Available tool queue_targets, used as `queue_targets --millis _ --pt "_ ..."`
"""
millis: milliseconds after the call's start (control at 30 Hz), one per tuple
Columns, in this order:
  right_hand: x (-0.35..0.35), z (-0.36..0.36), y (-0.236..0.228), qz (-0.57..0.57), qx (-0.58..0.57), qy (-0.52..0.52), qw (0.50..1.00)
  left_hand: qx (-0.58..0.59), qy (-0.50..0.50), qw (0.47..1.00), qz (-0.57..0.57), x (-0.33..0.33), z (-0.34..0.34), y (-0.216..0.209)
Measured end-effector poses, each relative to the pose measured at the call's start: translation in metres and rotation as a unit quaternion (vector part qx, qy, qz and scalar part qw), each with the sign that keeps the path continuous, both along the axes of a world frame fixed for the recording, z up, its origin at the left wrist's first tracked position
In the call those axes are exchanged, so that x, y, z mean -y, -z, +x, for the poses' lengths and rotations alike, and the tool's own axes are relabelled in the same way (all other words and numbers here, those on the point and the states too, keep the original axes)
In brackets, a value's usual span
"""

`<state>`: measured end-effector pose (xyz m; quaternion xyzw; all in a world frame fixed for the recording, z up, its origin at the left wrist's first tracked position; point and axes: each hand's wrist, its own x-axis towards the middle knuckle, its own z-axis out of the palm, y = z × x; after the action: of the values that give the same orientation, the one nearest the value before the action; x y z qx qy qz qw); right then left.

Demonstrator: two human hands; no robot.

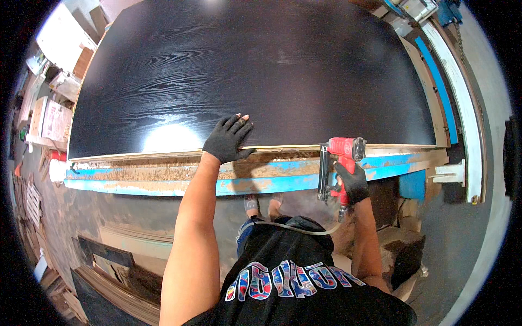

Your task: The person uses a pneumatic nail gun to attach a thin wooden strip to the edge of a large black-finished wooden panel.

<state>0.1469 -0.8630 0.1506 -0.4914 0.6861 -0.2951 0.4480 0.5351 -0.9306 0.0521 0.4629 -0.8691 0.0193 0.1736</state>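
A large dark board [272, 81] with a glossy wood-grain face lies flat before me. My left hand [228, 138], in a black fingerless glove, rests on its near edge, fingers spread over the top. My right hand [352, 182], gloved alike, is wrapped round the grip of a red pneumatic nail gun [341, 146]. The gun's nose end is at the board's near edge, to the right of my left hand; whether it touches is hard to tell. A pale air hose [304, 231] runs from the gun's handle and curves across in front of my body.
Below the board's edge run blue, sawdust-covered beams [272, 185]. A white metal rail [462, 108] and a blue strip [437, 87] stand along the right side. Panels [136, 242] lean at lower left. Boxes [54, 117] and wood scraps are stacked at far left.
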Motion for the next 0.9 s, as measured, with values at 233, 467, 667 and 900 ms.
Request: queue_targets --millis 233,467,667,900 --pt "-0.031 -0.006 -0.022 0.029 0.066 0.055 0.996 0.019 -0.035 0.999 0.019 -0.003 -0.008 -0.005" --pt "-0.041 -0.020 -0.015 0.007 0.031 0.064 0.997 0.002 -0.082 0.997 0.010 -0.004 -0.045 -0.001" --pt "-0.039 -0.009 -0.024 0.015 0.097 0.069 0.993 0.009 -0.084 0.996 0.016 0.000 -0.096 0.009" --pt "-0.032 -0.014 -0.013 0.004 0.123 0.064 0.990 0.022 -0.085 0.996 0.032 0.002 -0.099 0.004"
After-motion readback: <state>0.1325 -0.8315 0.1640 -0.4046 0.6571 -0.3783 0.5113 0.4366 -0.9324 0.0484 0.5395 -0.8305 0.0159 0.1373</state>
